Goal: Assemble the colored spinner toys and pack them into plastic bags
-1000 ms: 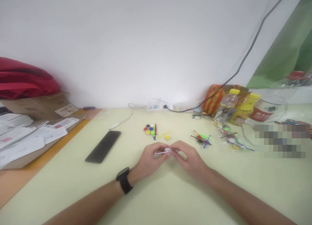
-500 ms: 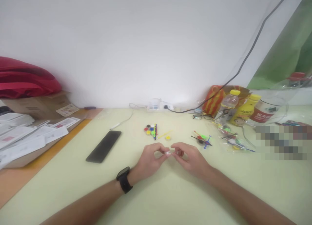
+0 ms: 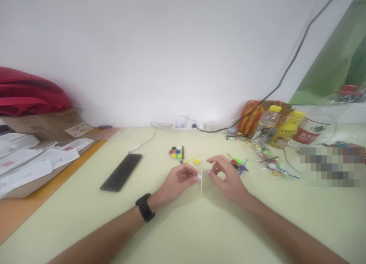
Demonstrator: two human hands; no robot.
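Observation:
Between thumb and fingers, my left hand (image 3: 180,179) pinches a small white plastic piece by its hub; a thin white bar (image 3: 201,186) stands upright across it, facing my right hand. Just to the right of that bar, my right hand (image 3: 226,175) has thumb and fingers apart with nothing between them. Beyond my hands lie a yellow cap-like piece (image 3: 197,162), a thin yellow stick (image 3: 194,157) and a cluster of coloured round pieces (image 3: 175,152) beside several thin coloured sticks (image 3: 183,153). A blue cross-shaped piece (image 3: 243,167) lies behind my right hand among other small parts.
A black phone (image 3: 121,173) lies to the left, with papers (image 3: 34,161) on cardboard farther left. Bagged coloured parts (image 3: 274,165), a clear bottle (image 3: 267,123) and a yellow bottle (image 3: 287,130) are at the right. A power strip (image 3: 187,124) sits by the wall.
My right hand has let go of the white piece and moved slightly right, its fingers opening. My left hand keeps the piece, whose bar now stands upright.

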